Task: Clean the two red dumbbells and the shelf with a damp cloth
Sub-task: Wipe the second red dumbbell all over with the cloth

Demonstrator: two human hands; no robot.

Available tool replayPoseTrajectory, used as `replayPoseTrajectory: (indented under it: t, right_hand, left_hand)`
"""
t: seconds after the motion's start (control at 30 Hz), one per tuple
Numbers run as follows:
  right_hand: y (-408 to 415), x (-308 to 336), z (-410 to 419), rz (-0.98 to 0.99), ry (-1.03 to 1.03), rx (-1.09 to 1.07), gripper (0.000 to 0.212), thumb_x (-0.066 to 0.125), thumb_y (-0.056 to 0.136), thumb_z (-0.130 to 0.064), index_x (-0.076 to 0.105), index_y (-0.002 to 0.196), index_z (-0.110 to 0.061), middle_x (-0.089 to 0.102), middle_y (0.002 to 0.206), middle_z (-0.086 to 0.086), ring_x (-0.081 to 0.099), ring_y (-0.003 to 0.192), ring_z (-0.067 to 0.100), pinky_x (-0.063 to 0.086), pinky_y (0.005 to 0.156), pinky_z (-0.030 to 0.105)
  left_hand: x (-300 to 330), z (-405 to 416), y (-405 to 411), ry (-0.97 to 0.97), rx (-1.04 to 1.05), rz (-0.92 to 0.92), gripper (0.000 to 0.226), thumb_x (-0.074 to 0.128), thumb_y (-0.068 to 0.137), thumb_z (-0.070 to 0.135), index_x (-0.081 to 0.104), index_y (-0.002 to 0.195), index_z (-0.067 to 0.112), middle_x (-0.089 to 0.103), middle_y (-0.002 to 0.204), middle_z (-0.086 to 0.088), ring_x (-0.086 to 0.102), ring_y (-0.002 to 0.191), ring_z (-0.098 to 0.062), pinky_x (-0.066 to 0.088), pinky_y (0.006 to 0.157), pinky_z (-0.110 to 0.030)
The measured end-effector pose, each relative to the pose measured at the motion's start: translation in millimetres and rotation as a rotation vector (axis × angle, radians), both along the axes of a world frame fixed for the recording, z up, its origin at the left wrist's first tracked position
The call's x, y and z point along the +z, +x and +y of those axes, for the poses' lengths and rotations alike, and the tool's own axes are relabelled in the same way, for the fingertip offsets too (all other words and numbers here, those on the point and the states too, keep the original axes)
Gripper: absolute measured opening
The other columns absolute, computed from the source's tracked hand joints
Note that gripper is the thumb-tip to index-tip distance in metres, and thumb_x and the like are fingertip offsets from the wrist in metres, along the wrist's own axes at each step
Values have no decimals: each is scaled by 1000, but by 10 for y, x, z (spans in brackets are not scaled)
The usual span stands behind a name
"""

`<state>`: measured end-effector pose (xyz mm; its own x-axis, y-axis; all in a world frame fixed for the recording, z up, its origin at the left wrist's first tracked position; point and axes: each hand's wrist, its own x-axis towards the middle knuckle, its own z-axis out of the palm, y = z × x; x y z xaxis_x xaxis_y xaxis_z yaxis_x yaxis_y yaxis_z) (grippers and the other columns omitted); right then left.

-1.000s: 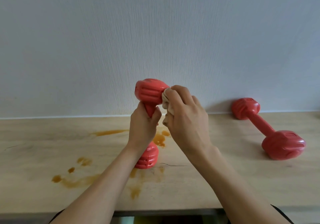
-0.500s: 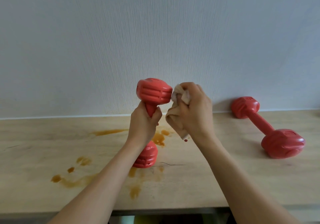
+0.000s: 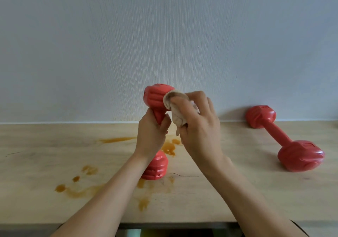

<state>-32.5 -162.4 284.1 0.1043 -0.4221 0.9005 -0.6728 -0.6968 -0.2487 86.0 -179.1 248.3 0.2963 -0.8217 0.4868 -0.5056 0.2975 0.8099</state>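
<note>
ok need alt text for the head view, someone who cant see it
A left hand holds a red dumbbell upright while the right hand wipes its top with a cloth; a second dumbbell lies on the stained wooden shelf.

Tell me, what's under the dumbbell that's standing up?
The held dumbbell stands on the wooden shelf, with orange stains around it. Whether stain lies under its bottom end is hidden.

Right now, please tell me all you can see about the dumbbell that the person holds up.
The held dumbbell is red, with a smooth, plastic-looking skin and ribbed, rounded heads on a thinner bar. It stands nearly upright: the lower head rests on or just above the stained wooden shelf, the upper head is raised before the wall. The left hand grips the bar. The right hand presses a bunched pale cloth against the upper head.
</note>
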Motion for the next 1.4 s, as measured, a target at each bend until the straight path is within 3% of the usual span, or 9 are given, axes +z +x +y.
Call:
replayPoseTrajectory:
  t: [0.2, 0.43, 0.53, 0.7, 0.9, 1.0, 1.13, 1.3, 1.4]
  right_hand:
    - [-80, 11, -97, -164, 239, 122, 35, 48, 76, -22, 67, 105, -19, 50, 94, -1, 57, 82, 29, 51, 66, 38]
    - [107, -3, 65, 79, 38, -7, 37, 40, 84, -11, 69, 105, -16, 59, 114, 14, 53, 91, 39, 43, 59, 31]
    - [73, -46, -32, -11, 117, 26, 42, 50, 76, 2, 66, 111, -17, 53, 117, 14, 50, 92, 35, 43, 62, 30]
    - [-24, -118, -245, -289, 424, 198, 37, 52, 84, 7, 66, 113, -12, 50, 101, 2, 52, 84, 8, 33, 76, -1]
    - [-80, -72, -71, -246, 326, 166, 40, 53, 81, 3, 65, 115, -12, 51, 108, 4, 48, 82, -1, 35, 74, 0]
    - [-37, -68, 24, -126, 207, 127, 40, 55, 79, -6, 64, 117, -13, 53, 114, 7, 55, 86, 15, 43, 73, 16]
    - [-87, -88, -172, -279, 377, 205, 38, 54, 82, 2, 65, 116, -13, 52, 99, -1, 49, 82, 1, 34, 76, 2]
    - [-144, -109, -325, -339, 569, 284, 35, 56, 85, 5, 66, 113, -12, 57, 94, 1, 59, 90, 14, 43, 82, 18]
    - [-155, -99, -183, -314, 470, 286, 44, 54, 82, 9, 64, 117, -14, 56, 101, -3, 55, 93, 6, 40, 82, 8]
  left_hand:
    - [3, -7, -26, 2, 23, -12, 16, 55, 89, 10, 46, 78, 17, 55, 61, 3, 57, 50, -12, 39, 49, -15]
    - [-22, -17, 5, -29, 61, -86, 11, 58, 85, 5, 50, 81, 10, 59, 64, 1, 57, 56, 0, 38, 48, -12]
    - [-25, -33, 2, 8, 18, 0, 11, 57, 88, 11, 49, 81, 8, 59, 66, -6, 54, 47, -2, 42, 51, -20]
    - [-2, 16, -55, -4, 3, -20, 19, 57, 82, 31, 50, 87, 15, 57, 63, 6, 56, 55, -6, 38, 51, -16]
    - [13, -27, -44, 6, -20, 3, 12, 59, 86, 19, 48, 80, 16, 56, 59, 2, 55, 47, -6, 41, 50, -24]
    - [-8, -20, -20, -46, -39, 53, 16, 54, 82, 24, 50, 82, 8, 58, 63, -6, 55, 44, -5, 45, 50, -24]
    - [4, -6, -44, 2, -41, 20, 12, 57, 83, 24, 50, 79, 15, 57, 58, 1, 54, 44, -4, 39, 47, -16]
    - [8, -13, -19, 1, -83, -41, 25, 53, 75, 35, 54, 80, 11, 55, 54, 7, 53, 46, -4, 38, 48, -17]
    - [33, 5, 12, 20, -105, 15, 22, 50, 74, 30, 53, 70, 9, 52, 45, 6, 49, 40, -5, 37, 46, -16]
